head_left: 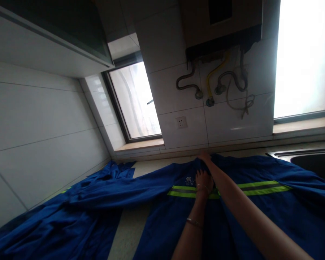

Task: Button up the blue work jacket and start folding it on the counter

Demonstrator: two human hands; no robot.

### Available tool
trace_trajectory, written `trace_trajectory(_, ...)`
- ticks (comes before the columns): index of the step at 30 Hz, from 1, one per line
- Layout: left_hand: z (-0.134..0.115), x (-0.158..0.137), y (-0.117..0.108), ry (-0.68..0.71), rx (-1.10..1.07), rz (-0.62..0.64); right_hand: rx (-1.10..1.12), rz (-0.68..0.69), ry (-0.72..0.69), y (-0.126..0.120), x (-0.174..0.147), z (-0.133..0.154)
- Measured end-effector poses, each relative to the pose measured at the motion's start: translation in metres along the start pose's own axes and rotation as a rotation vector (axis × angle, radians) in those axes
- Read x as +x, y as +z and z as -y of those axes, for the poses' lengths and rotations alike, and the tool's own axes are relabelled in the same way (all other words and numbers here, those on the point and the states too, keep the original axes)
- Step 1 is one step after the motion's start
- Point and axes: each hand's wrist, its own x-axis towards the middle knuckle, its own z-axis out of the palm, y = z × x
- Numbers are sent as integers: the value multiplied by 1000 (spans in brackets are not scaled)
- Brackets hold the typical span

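The left hand (204,180) lies on a blue, lime-striped cloth jacket (216,220), the right hand (205,157) at its top edge. I cannot tell either's grip.

Left forearm (191,231): bare, rising from the bottom edge and leaning slightly right toward the wrist.
Left wrist (202,196): nearly in line with the forearm.
Left hand (205,181): back turned up, fingers (201,173) pointing away from the body and slightly parted; how firmly they grip cannot be told.
Right forearm (241,198): bare, slanting in from the lower right corner up and to the left, longer in view than the left.
Right hand (205,156): farther forward than the left, angled leftward; its fingers are too dim to read.
Spacing: hands close together, the left just below the right.
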Motion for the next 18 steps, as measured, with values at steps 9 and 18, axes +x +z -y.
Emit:
trace_trajectory(9,1,-2,8,40,23,-57,-63,-12,-115,5,11,-6)
trace_trajectory(18,4,-4,3,81,12,64,-103,-152,-152,22,-19,-15)
